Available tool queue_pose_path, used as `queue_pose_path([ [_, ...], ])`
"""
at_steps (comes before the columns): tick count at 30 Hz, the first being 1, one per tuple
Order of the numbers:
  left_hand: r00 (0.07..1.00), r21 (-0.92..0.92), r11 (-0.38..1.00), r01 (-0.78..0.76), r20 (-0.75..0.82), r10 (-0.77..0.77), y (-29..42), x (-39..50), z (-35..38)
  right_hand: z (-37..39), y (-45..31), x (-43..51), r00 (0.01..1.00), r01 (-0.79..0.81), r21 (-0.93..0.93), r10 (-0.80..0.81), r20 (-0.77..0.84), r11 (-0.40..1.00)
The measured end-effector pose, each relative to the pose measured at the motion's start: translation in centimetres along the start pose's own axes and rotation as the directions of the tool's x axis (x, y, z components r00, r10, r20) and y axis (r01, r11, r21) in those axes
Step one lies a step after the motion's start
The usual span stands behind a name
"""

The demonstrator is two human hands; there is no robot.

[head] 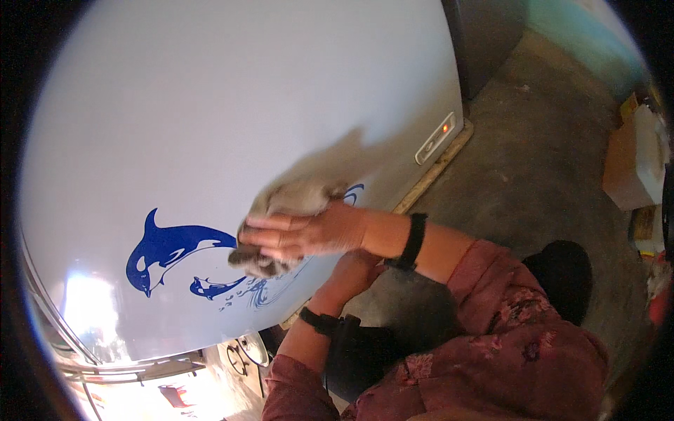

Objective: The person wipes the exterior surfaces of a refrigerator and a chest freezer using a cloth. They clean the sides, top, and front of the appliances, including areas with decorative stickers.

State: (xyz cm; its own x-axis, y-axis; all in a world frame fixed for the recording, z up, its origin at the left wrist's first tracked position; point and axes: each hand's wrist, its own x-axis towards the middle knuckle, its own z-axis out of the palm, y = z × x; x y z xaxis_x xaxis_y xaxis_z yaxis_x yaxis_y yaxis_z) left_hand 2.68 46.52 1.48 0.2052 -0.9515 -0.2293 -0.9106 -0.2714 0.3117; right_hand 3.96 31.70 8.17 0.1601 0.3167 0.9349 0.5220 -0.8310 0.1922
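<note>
My right hand [316,231] lies flat on a crumpled grey-beige cloth [303,197], pressing it against the pale front panel [210,131] of a chest freezer. The cloth bunches out above the hand and below its fingers. It overlaps part of a blue orca decal [179,237] and the printed water splash. My left hand [350,279] is lower, beneath the right forearm. Its fingers are partly hidden there, so whether it holds anything is unclear. Both wrists wear black bands.
A small control strip [434,139] with a lit red light sits at the panel's lower right corner. Below runs a wooden base strip [434,171] on the concrete floor [526,137]. A cardboard box [621,168] stands far right. At lower left is a metal rack [131,373].
</note>
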Motion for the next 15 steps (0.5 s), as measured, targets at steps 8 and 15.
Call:
queue_pose_path([
  [8,0.989,-0.051,0.996,0.076,0.131,-0.068,-0.4,0.4,0.1,-9.7,16.9,-10.0,0.303,-0.885,0.163,0.806,-0.509,0.436],
  [15,0.993,-0.054,0.997,0.06,0.109,-0.054,-0.3,0.1,0.1,-8.2,16.1,-18.6,-0.166,-0.92,0.392,0.882,-0.441,0.023],
])
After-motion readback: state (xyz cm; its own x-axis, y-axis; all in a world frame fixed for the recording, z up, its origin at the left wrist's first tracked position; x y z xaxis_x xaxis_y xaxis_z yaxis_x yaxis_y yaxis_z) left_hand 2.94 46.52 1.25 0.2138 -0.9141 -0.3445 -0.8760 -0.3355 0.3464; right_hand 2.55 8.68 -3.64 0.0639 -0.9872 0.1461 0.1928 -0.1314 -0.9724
